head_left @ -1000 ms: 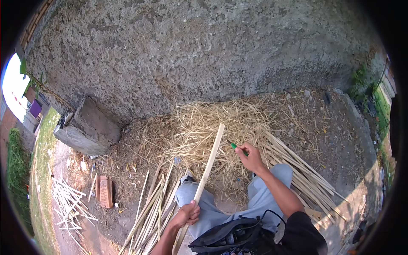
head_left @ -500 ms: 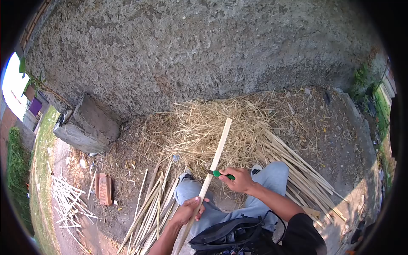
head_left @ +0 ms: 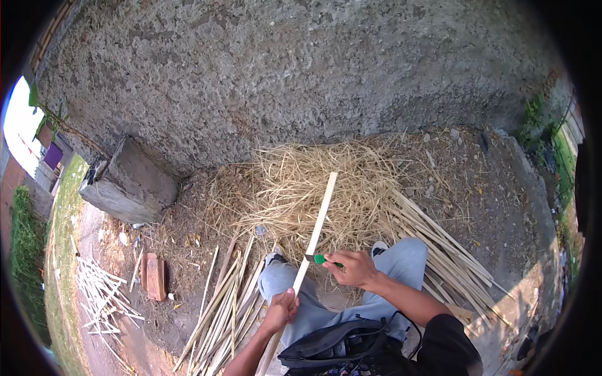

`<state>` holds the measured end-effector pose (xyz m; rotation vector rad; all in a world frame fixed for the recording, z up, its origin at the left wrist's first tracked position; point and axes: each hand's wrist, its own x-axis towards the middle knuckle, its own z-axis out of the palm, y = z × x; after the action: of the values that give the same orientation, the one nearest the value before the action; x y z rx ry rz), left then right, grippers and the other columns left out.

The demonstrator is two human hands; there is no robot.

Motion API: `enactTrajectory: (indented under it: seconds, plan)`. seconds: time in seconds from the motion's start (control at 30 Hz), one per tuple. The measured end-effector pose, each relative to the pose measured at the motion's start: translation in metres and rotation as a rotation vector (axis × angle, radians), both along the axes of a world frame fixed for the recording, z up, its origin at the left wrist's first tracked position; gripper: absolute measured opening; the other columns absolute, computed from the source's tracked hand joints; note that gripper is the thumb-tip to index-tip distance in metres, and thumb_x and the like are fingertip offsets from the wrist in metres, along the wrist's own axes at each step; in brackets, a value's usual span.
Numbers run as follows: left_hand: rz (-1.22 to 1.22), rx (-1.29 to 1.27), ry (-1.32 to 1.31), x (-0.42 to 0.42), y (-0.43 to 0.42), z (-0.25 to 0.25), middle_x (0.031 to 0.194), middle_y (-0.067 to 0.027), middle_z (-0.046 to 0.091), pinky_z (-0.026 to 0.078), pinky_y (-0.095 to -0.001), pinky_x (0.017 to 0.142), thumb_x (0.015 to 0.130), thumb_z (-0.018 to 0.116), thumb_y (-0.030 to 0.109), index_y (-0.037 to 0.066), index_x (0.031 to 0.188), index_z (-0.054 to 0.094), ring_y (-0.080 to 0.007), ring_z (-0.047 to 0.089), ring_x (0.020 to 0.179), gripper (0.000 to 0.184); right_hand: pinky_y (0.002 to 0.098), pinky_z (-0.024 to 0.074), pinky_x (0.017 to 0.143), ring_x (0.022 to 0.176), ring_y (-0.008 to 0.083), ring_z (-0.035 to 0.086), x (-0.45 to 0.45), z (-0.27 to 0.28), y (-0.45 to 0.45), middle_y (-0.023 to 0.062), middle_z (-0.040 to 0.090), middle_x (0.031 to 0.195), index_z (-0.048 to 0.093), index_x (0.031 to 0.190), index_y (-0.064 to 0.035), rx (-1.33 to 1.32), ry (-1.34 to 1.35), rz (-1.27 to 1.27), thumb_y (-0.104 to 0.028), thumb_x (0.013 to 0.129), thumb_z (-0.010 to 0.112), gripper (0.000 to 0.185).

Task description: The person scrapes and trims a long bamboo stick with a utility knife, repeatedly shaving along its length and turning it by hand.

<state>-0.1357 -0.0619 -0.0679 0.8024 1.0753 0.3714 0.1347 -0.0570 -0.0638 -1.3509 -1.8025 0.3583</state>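
A long pale strip of wood or bamboo (head_left: 321, 216) slants up from below my left hand (head_left: 281, 311), whose fingers are wrapped round its lower part. My right hand (head_left: 352, 268) grips the green handle of a knife (head_left: 320, 258). The dark blade lies against the strip, above my left hand. Beyond the strip's upper end spreads a heap of thin shavings (head_left: 288, 188).
Split strips lie in a bundle (head_left: 439, 244) at the right and another (head_left: 229, 301) at the left. White strips (head_left: 100, 294) are piled farther left, near a reddish brick (head_left: 153, 277). A concrete block (head_left: 132, 185) stands by the rough wall (head_left: 301, 75).
My right hand has brought the knife from beside the strip's upper part down to the strip. The strip has turned and shifted slightly.
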Motion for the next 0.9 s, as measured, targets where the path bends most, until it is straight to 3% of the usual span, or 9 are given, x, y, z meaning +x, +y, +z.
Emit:
enactTrajectory:
  seconds: [0.27,0.33,0.43,0.7,0.77,0.83,0.87,0.9]
  plan:
    - [0.049,0.088,0.087,0.012,-0.009,-0.006,0.054,-0.0018,0.045,0.038,-0.0272,0.044,0.107,0.038,0.042,0.006,0.079,0.054,-0.0116,0.042,0.044,0.048,0.0368,0.0508,0.046,0.058,0.0270,0.066,0.002,-0.008,0.003,0.0049,0.071,0.079,0.071,0.091,-0.0104,-0.006,-0.029,0.002,-0.028,0.086,0.074,0.018]
    - [0.008,0.252,0.292,0.019,-0.012,0.002,0.055,-0.0020,0.048,0.039,-0.0280,0.045,0.106,0.037,0.043,0.007,0.078,0.055,-0.0113,0.045,0.048,0.050,0.0369,0.0508,0.047,0.058,0.0272,0.067,0.002,-0.007,0.003,0.0053,0.071,0.079,0.071,0.093,-0.0101,0.009,-0.020,-0.007,-0.028,0.086,0.073,0.019]
    - [-0.023,0.347,0.338,0.023,-0.012,0.005,0.058,-0.0011,0.050,0.038,-0.0266,0.047,0.106,0.036,0.044,0.007,0.077,0.055,-0.0100,0.047,0.051,0.051,0.0369,0.0510,0.047,0.058,0.0275,0.067,0.004,-0.004,0.002,0.0059,0.071,0.080,0.071,0.094,-0.0097,0.020,-0.007,-0.020,-0.028,0.087,0.073,0.020]
    - [0.055,0.277,0.343,0.031,-0.013,0.012,0.058,-0.0009,0.049,0.040,-0.0303,0.051,0.106,0.037,0.044,0.006,0.071,0.053,-0.0114,0.047,0.051,0.055,0.0365,0.0510,0.046,0.057,0.0272,0.067,0.008,0.003,-0.004,0.0057,0.071,0.079,0.072,0.095,-0.0096,-0.017,-0.027,-0.016,-0.028,0.087,0.072,0.020]
    - [0.068,0.285,0.337,0.030,-0.013,0.009,0.057,-0.0011,0.047,0.040,-0.0324,0.052,0.106,0.038,0.043,0.005,0.071,0.052,-0.0120,0.047,0.051,0.054,0.0334,0.0492,0.045,0.053,0.0235,0.064,0.006,0.003,-0.004,0.0038,0.070,0.077,0.072,0.089,-0.0083,0.050,-0.018,-0.031,-0.026,0.085,0.075,0.018]
    - [0.034,0.567,0.492,0.030,-0.014,0.001,0.056,-0.0084,0.051,0.041,-0.0389,0.052,0.107,0.037,0.038,0.002,0.073,0.053,-0.0218,0.052,0.049,0.051,0.0336,0.0488,0.044,0.052,0.0235,0.064,0.005,0.005,-0.003,0.0036,0.070,0.076,0.073,0.088,-0.0085,0.064,-0.027,-0.034,-0.026,0.085,0.076,0.018]
    - [0.032,0.568,0.492,0.031,-0.015,-0.001,0.056,-0.0084,0.051,0.041,-0.0389,0.052,0.107,0.037,0.038,0.002,0.073,0.053,-0.0218,0.052,0.049,0.051,0.0337,0.0484,0.043,0.051,0.0234,0.064,0.005,0.006,-0.003,0.0034,0.070,0.076,0.073,0.088,-0.0087,0.077,-0.036,-0.037,-0.026,0.085,0.076,0.018]
    - [0.004,0.665,0.580,0.033,-0.016,0.001,0.058,-0.0144,0.053,0.042,-0.0442,0.054,0.107,0.035,0.036,0.001,0.076,0.054,-0.0309,0.055,0.053,0.050,0.0337,0.0484,0.043,0.051,0.0234,0.064,0.005,0.007,-0.004,0.0034,0.070,0.076,0.073,0.088,-0.0087,0.078,-0.036,-0.038,-0.026,0.085,0.076,0.018]
